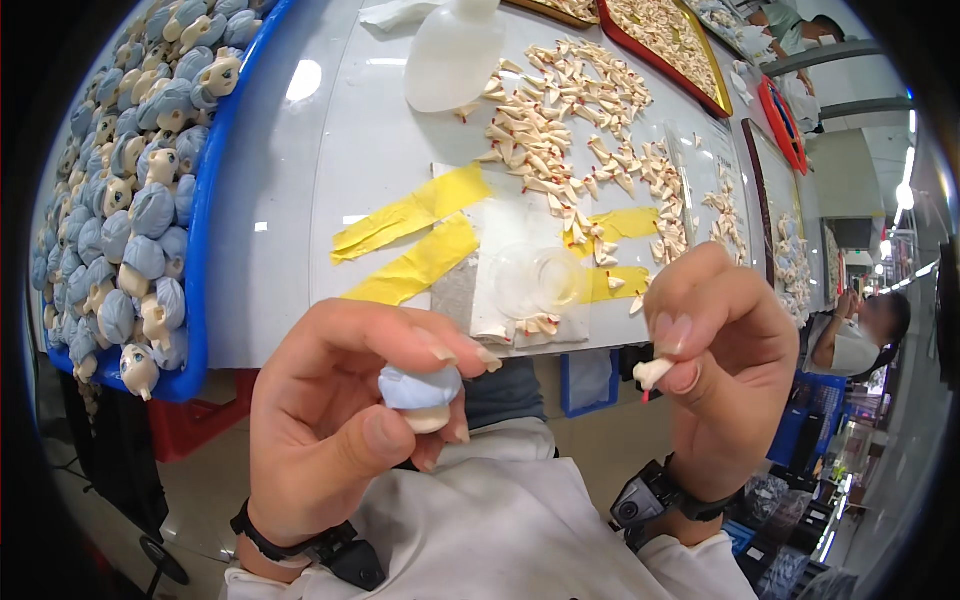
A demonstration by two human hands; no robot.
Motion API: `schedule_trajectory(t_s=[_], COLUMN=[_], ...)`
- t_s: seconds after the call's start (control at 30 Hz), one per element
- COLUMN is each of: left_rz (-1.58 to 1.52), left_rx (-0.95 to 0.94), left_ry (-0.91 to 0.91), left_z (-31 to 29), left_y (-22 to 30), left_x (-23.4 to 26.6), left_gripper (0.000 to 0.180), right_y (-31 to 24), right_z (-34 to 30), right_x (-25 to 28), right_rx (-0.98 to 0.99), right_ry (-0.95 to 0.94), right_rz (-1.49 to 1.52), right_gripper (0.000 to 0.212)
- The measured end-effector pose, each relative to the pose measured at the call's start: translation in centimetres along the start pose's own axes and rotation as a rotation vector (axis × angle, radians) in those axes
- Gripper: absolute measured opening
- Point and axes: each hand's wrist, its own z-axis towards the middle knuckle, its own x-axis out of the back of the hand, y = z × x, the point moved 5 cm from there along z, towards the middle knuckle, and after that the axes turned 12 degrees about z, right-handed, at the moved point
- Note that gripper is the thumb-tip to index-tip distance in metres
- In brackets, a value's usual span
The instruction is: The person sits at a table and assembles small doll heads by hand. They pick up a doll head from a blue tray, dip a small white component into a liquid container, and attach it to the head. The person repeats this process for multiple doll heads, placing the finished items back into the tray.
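Small doll head (421,392) with pale blue hair pinched in my left hand (335,420), cream face turned downward, tiny cream body piece (653,373) with a red tip gripped by my right hand (725,365), held apart above my lap.

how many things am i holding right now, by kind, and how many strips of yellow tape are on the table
blue-haired doll head, in the left hand: 1
small cream part with a red tip, in the right hand: 1
yellow tape strips: 4
total: 6
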Motion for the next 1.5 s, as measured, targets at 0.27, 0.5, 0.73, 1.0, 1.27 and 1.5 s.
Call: schedule_trajectory(t_s=[0.27, 0.5, 0.73, 1.0, 1.27, 1.5], left_rz=[0.132, 0.481, 0.842, 1.038, 1.066, 0.918], left_rx=[0.06, -0.31, -0.566, -0.653, -0.558, -0.447], left_ry=[0.057, -0.075, -0.145, 0.03, 0.061, 0.165], left_z=[-0.2, -0.6, -1.0, -2.0, -1.2, -0.9], left_y=[0.6, 0.6, 2.8, 3.0, 2.7, 2.6], left_x=[-1.9, -1.5, -2.6, -3.7, -0.3, 1.1], left_gripper=[0.044, 0.045, 0.034, 0.033, 0.052, 0.046], right_y=[0.9, 0.1, -0.4, -0.2, -0.6, 1.2], right_z=[-1.7, -2.5, -2.7, -2.7, -0.2, 3.9], right_x=[-0.5, -2.0, -3.3, -3.6, 0.1, 2.3], right_rx=[-0.033, 0.064, 0.246, 0.461, 0.293, 0.208], right_ry=[-0.022, -0.234, -0.233, -0.208, -0.101, -0.166], right_rz=[0.218, 0.067, -0.157, -0.314, -0.467, -0.724], right_gripper=[0.029, 0.023, 0.023, 0.031, 0.023, 0.015])
